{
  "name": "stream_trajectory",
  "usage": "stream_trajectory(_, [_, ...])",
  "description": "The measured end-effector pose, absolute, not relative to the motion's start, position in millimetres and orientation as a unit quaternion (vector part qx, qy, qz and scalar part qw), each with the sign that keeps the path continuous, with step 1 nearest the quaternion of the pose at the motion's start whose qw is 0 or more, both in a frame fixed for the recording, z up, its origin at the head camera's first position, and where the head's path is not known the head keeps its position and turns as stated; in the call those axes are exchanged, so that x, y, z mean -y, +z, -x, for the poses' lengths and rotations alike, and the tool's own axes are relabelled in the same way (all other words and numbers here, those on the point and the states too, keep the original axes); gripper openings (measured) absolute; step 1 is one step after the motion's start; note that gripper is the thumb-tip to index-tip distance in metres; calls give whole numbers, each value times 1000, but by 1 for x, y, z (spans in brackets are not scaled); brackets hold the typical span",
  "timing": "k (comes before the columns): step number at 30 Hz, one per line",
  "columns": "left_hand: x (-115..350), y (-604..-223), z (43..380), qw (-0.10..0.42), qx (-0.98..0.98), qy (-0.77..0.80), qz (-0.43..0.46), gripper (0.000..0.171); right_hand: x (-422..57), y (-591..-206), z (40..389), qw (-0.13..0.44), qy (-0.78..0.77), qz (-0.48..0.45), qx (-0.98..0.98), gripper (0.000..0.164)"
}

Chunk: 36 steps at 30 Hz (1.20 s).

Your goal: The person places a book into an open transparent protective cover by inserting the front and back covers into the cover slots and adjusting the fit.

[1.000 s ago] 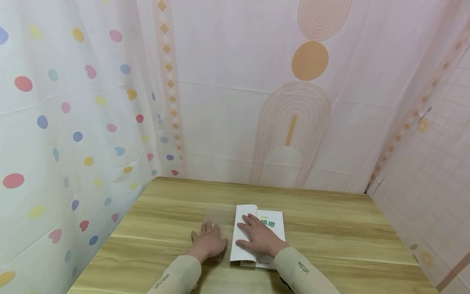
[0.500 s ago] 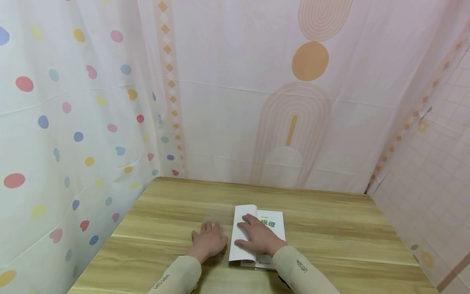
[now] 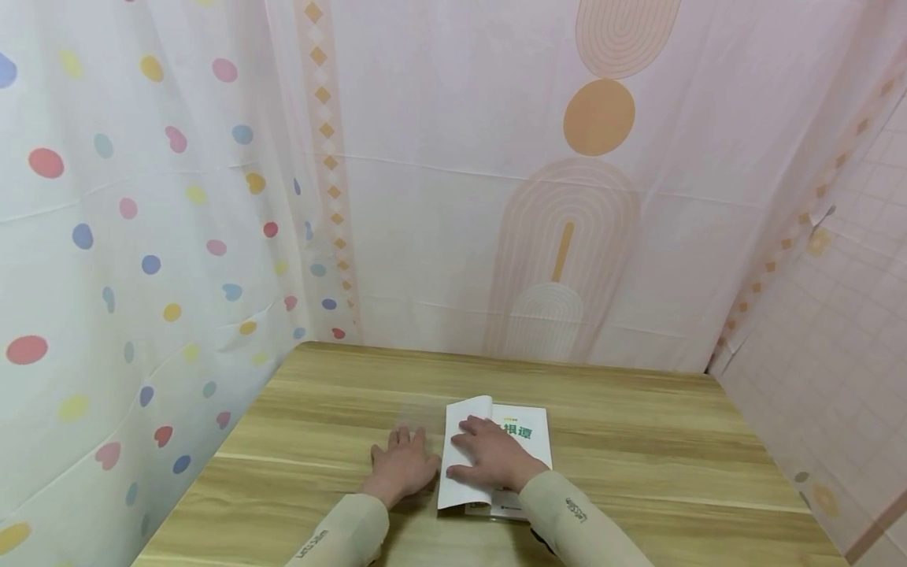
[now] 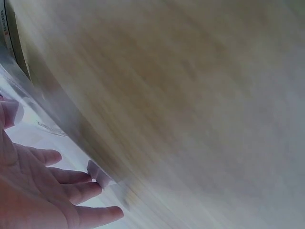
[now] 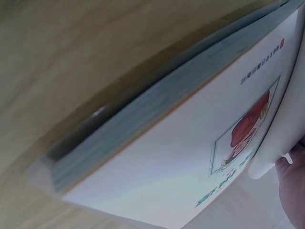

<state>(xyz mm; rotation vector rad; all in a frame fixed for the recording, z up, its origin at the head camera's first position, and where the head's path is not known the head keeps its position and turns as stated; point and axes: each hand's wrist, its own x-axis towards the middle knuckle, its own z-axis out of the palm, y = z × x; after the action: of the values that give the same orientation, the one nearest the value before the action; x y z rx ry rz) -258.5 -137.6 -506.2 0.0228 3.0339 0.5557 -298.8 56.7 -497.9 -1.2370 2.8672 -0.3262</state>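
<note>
Book lying on the surface, pressed by flat right hand, left hand spread at 9 o'clock, is judged light, bendy, best held by its spine.

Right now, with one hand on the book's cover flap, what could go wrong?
The right hand presses the white flap folded over the book; its far corner curls up, so it may spring back or crease. The left hand lies flat on the table, off the book, so the book could slide. In the right wrist view the book sits near the table's edge, so it might tip off.
</note>
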Motion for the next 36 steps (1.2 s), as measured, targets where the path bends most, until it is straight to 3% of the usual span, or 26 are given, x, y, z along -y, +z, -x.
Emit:
stream_trajectory(11, [136, -503, 255, 29, -985, 168, -14, 70, -47, -500, 298, 5, -62, 385, -921, 64])
stream_trajectory(24, [141, -497, 251, 39, -984, 164, -50, 64, -41, -497, 294, 9, -47, 350, -936, 56])
stream_trajectory(36, [144, -494, 251, 72, -980, 177, -63, 68, -37, -503, 294, -26, -3, 348, -937, 47])
